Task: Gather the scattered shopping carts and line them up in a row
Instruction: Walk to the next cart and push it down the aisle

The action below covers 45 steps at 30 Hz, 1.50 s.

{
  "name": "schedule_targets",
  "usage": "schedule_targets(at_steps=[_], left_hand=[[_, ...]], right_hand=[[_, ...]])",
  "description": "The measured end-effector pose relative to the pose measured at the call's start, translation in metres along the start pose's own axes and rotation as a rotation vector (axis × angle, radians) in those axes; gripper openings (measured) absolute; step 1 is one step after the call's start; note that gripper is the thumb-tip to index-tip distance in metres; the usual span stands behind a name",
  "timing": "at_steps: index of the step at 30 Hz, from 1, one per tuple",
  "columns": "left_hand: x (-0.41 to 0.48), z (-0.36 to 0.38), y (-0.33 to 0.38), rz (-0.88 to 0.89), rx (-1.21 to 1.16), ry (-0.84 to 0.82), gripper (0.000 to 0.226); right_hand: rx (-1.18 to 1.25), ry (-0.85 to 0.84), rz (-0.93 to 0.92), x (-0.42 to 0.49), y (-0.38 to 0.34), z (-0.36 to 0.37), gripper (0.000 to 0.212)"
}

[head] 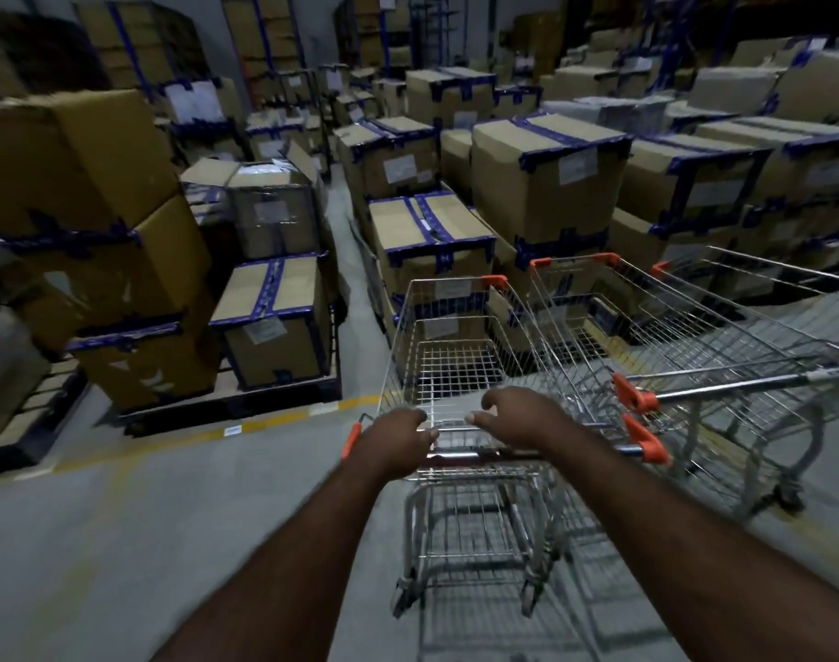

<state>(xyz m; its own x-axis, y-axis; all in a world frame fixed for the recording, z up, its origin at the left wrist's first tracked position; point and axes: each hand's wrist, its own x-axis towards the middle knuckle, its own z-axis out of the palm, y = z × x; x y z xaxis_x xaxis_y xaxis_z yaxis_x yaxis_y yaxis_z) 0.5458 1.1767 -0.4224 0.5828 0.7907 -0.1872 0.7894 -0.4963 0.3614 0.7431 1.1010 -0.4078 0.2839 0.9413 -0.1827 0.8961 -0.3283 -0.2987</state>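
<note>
1. The left hand [398, 439] and right hand [517, 418] sit apart on the handle [591, 452] of the near cart [451, 360], fingers curled over the bar, likely so the cart can be steered
2. It stands on the floor [169, 518] just beside a second cart [594, 322] and a third cart [751, 336] on its right, apparently joining their row
3. Stacked boxes [436, 241] close ahead leave little room forward

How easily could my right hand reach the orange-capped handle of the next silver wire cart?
Probably yes: that handle sits beside the right hand, nothing between them; it must first release the pushed cart.
</note>
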Motion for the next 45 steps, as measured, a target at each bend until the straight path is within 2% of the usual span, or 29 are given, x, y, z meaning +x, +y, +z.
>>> schedule_targets(at_steps=[5, 11, 15, 17, 20, 23, 31, 38, 45], left_hand=[[-0.022, -0.052, -0.032, -0.102, -0.008, 0.124, 0.050], [-0.105, -0.110, -0.100, -0.231, 0.029, 0.272, 0.046], [-0.187, -0.131, -0.151, -0.395, -0.001, 0.336, 0.045], [-0.238, -0.125, -0.173, -0.492, -0.046, 0.361, 0.051], [-0.321, -0.090, -0.200, -0.654, -0.119, 0.398, 0.060], [-0.411, -0.031, -0.217, -0.781, -0.229, 0.446, 0.058], [-0.647, 0.139, -0.214, -1.161, -0.541, 0.543, 0.047], [-0.811, 0.207, -0.162, -1.472, -0.676, 0.826, 0.035], [-0.924, 0.258, -0.108, -1.747, -0.790, 1.020, 0.032]], right_hand=[[-0.031, 0.038, -0.202, 0.017, -0.076, -0.025, 0.058], [-0.126, 0.121, -0.500, 0.008, -0.186, -0.028, 0.059], [-0.082, 0.049, -0.636, -0.021, -0.270, -0.011, 0.064], [-0.034, -0.019, -0.721, -0.046, -0.312, 0.011, 0.057], [0.044, -0.153, -0.840, -0.101, -0.365, 0.063, 0.061], [0.085, -0.314, -0.890, -0.174, -0.400, 0.133, 0.064], [-0.036, -0.737, -1.035, -0.386, -0.426, 0.305, 0.064], [-0.140, -0.923, -1.256, -0.538, -0.458, 0.370, 0.064], [-0.241, -1.075, -1.459, -0.665, -0.487, 0.407, 0.058]])
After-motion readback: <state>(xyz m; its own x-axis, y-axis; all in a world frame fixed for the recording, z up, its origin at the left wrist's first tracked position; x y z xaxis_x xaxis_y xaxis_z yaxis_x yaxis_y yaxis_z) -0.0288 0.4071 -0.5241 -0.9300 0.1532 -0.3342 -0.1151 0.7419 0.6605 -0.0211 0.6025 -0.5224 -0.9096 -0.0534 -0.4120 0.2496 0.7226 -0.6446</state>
